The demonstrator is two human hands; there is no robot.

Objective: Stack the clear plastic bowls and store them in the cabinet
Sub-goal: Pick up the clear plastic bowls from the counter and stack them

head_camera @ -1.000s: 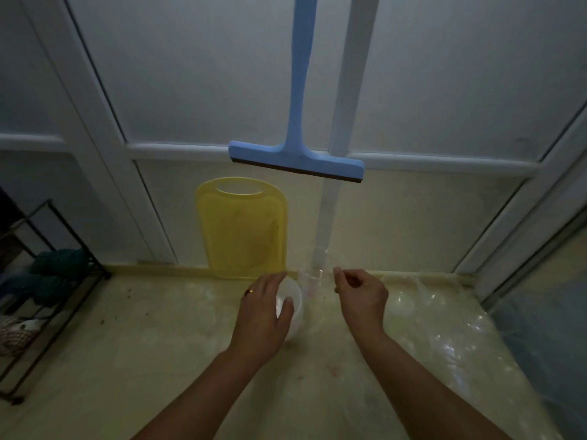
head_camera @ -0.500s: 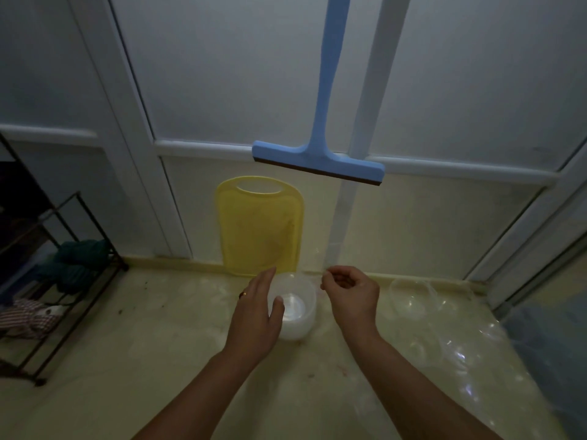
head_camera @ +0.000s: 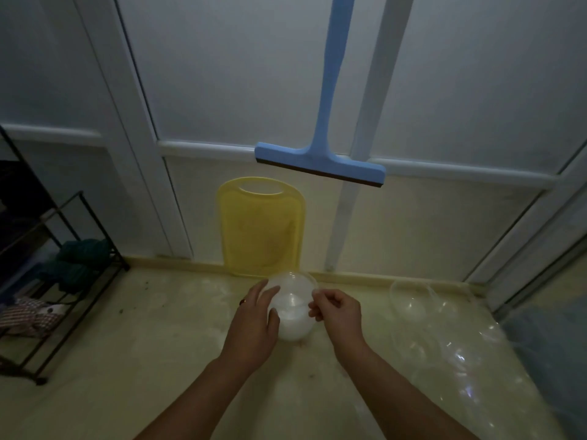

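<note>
- Clear plastic bowls [head_camera: 293,308], a nested stack that looks whitish at the bottom, sit on the pale counter [head_camera: 152,338] in front of the yellow cutting board [head_camera: 261,227].
- Left hand [head_camera: 254,325] cups the stack's left wall: fingers reach round the rim, thumb lies along the side.
- Right hand [head_camera: 338,311] is curled, thumb and fingertips pinching the stack's right rim.
- More clear bowls [head_camera: 413,301] lie loose to the right, well apart from the stack, on crinkled clear plastic sheeting [head_camera: 470,360].
- Cutting board leans upright against the wall.
- Blue squeegee [head_camera: 320,160] hangs above it, against white panelled doors [head_camera: 228,74].
- Black wire rack [head_camera: 63,265] stands at the left edge of the counter, holding dark green bundles [head_camera: 81,262] and a checked cloth [head_camera: 30,314].
- Light is dim; fine detail of the bowl count is unreadable.
</note>
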